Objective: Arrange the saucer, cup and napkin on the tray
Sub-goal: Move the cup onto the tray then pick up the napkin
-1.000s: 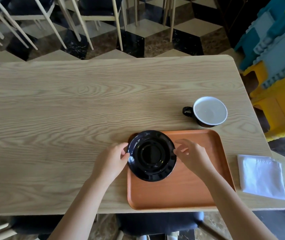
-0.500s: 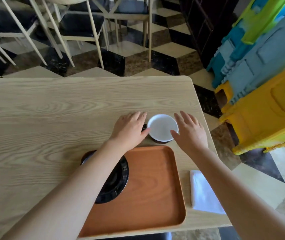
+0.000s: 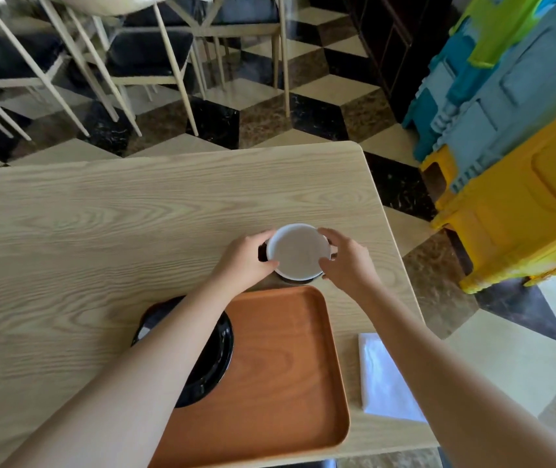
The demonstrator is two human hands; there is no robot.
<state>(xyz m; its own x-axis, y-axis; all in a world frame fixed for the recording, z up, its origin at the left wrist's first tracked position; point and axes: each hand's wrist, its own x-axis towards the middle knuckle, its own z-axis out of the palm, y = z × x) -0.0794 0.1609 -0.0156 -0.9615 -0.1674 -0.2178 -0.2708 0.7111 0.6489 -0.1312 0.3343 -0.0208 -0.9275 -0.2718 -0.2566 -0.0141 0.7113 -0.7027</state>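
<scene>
Two hands bracket the cup (image 3: 295, 251), which stands upright on the table (image 3: 101, 224) just beyond the far edge of the tray (image 3: 280, 366), not on it. Cup: dark outside, white inside, appears empty; rigid and glazed by the look of it, so probably slippery and liable to chip if knocked against the tray rim. Left hand (image 3: 244, 261) is curled against the cup's left wall, thumb near the rim, covering the side where a dark handle partly shows. Right hand (image 3: 346, 261) cups the right wall, fingers bent, thumb at the rim. Both look closed onto the cup; whether it has left the table, cannot tell. Judgement: light enough for either hand alone; an opposed grip on the walls below the rim is the safest hold. Saucer (image 3: 216, 352), black and glossy, lies at the tray's left edge, largely hidden under the left forearm. Napkin (image 3: 384, 380), white, soft and folded, lies on the table just right of the tray, untouched.
</scene>
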